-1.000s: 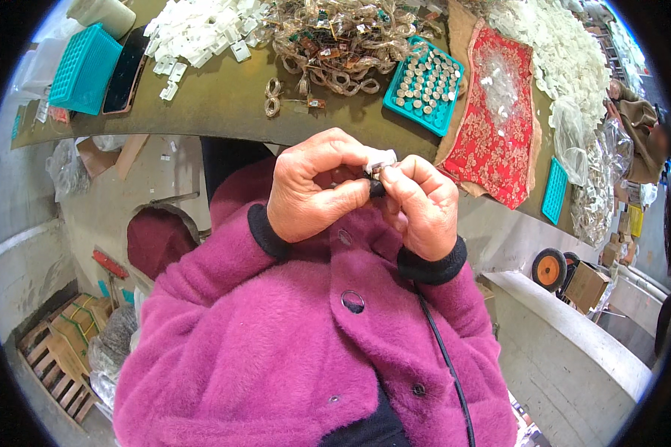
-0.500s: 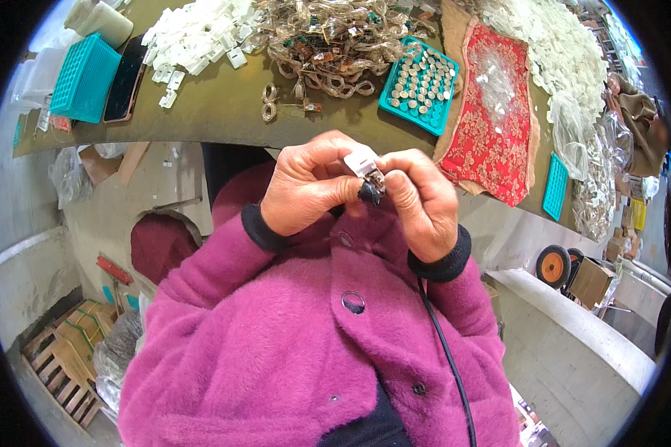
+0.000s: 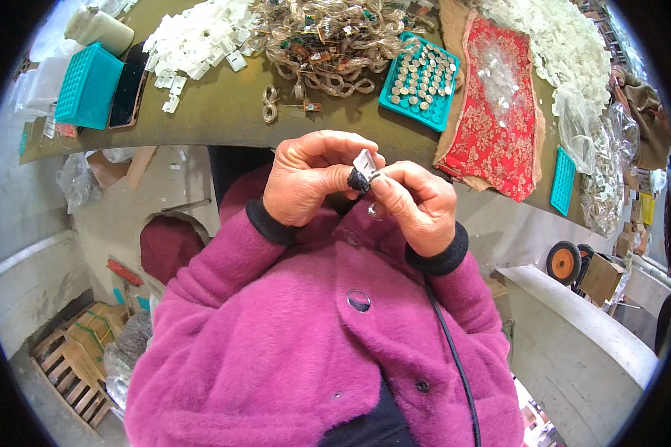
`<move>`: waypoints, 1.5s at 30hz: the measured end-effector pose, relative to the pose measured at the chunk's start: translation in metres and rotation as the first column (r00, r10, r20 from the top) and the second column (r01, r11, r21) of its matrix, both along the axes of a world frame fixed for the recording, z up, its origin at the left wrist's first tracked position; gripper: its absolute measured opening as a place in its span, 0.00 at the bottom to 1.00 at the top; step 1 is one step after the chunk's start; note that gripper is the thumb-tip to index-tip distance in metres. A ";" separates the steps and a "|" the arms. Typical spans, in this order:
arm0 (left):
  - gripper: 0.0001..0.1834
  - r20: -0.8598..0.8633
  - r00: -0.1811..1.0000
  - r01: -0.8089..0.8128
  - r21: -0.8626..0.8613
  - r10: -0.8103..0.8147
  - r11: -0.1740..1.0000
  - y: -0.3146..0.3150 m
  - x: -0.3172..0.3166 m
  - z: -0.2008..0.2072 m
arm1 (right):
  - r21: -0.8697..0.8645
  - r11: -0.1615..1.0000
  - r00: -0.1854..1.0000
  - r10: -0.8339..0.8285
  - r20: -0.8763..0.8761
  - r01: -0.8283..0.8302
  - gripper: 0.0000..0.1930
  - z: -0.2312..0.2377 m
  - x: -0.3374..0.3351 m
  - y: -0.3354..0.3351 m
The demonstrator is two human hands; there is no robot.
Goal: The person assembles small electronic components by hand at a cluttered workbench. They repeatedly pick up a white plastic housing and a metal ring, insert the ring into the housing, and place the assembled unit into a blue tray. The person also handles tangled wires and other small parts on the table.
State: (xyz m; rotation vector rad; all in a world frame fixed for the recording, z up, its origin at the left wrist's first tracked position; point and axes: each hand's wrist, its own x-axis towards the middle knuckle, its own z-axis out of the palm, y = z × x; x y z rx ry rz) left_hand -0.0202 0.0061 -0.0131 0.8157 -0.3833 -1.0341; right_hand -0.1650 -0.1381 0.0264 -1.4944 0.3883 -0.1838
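In front of my chest, my left hand (image 3: 298, 179) is closed on a small white plastic piece (image 3: 364, 162) with a slot in it. Black wrapping (image 3: 358, 179) covers the tip of the left thumb. My right hand (image 3: 421, 205) meets it from the other side, thumb and forefinger pinched at the piece's lower edge. Something small and shiny shows between the fingertips, too little of it to name. Beyond the hands, a teal tray (image 3: 434, 123) on the table holds several round silvery discs (image 3: 423, 78).
Coiled clear wires (image 3: 328, 45) with small boards are heaped at the far middle, beside white plastic pieces (image 3: 201, 37). Red patterned cloth (image 3: 492, 141) lies to the right. A phone (image 3: 129, 86) and stacked teal trays (image 3: 89, 86) stand left. A black cord (image 3: 451, 339) hangs along my coat.
The white piece has tilted more upright between my fingers. My right fingertips have shifted slightly left and down around its lower edge.
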 end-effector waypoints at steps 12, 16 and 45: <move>0.19 0.873 0.484 -0.167 0.026 0.059 0.986 -0.001 0.011 0.023 | 0.195 0.974 0.987 0.137 -0.088 -0.117 0.08 -0.003 -0.003 -0.027; 0.17 0.895 0.442 -0.192 0.030 0.059 0.981 -0.006 0.005 0.021 | 0.026 0.987 0.980 0.162 -0.117 -0.160 0.07 0.007 -0.002 -0.028; 0.14 0.364 0.931 -0.004 0.097 -0.032 0.995 -0.014 0.007 0.007 | -0.981 0.125 0.844 -0.533 0.062 0.151 0.08 -0.030 -0.069 -0.188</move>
